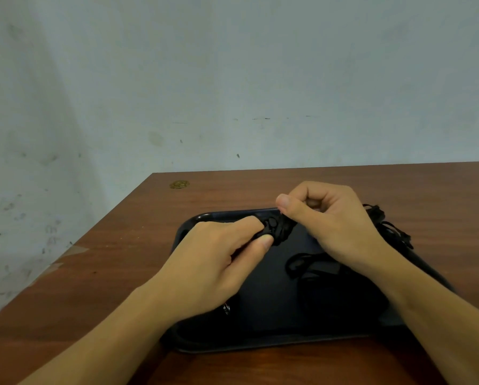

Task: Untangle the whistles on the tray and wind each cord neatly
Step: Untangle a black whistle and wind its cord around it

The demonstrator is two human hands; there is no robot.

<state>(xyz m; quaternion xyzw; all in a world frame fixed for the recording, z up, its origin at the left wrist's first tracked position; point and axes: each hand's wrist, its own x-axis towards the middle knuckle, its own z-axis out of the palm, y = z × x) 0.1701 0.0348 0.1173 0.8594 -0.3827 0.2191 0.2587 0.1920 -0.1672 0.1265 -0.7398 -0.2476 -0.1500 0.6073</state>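
The left hand (221, 254) pinches a black whistle (270, 227) above the tray (260, 301), and the right hand (330, 218) pinches its wound cord (285, 227). If a hand slips, the cord could come loose and tangle with the other cords (299, 263) again. The tray sits on a brown tabletop (116, 262) by a pale wall (232, 79).

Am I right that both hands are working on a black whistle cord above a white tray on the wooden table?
Not quite: the tray is black, not white, as the head view shows. Both the left hand and right hand do hold the black cord above it.
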